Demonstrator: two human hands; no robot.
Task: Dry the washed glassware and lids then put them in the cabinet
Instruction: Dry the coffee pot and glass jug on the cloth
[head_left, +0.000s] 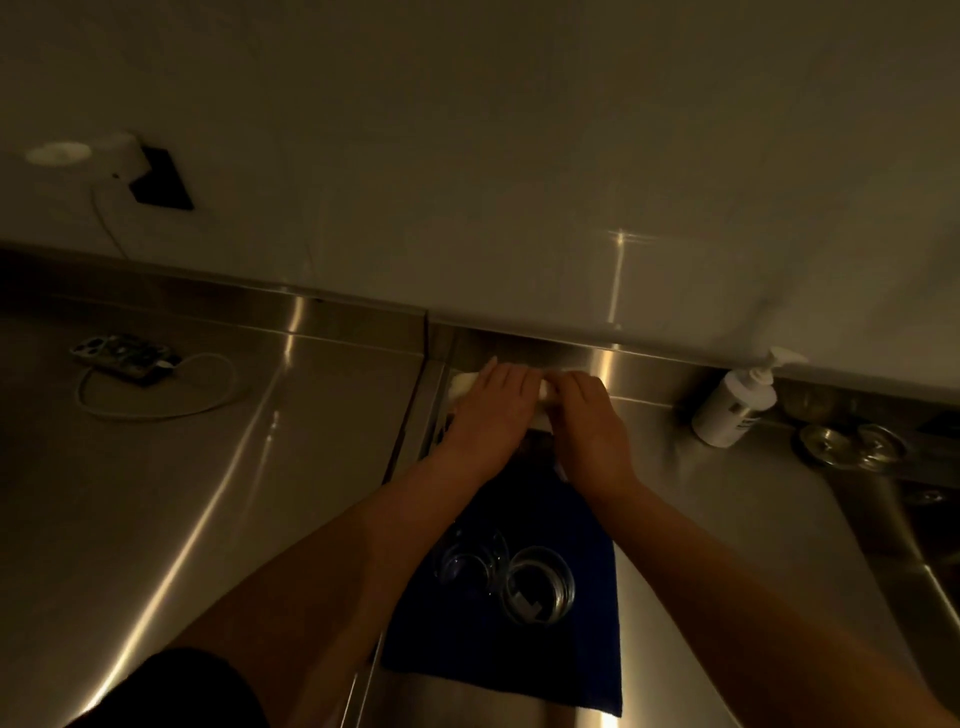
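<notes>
Steel counter (218, 467) fills the lower two thirds of the frame, meeting a pale wall (493, 156) along a raised back edge that runs from mid left to right of centre. Broad bare steel lies open on the left and at lower right. A blue towel (561, 634) is spread at bottom centre, its near edge ragged against the metal; on it stand clear glass jars (540, 584), close together and partly hidden by the left forearm. Both arms reach up the middle of the frame. The left hand (493, 410) and the right hand (582, 415) meet at the back edge, fingers curled over a white cloth (462, 387) (what lies inside it, if anything, cannot be told in this dim light). At right centre a white pump bottle (735, 402) stands by the wall, with round metal strainers (852, 447) just beside it near the sink's rim. At mid left a phone (124, 358) lies with a looped white cable (171, 400), and a dark wall socket (161, 179) sits upper left.
</notes>
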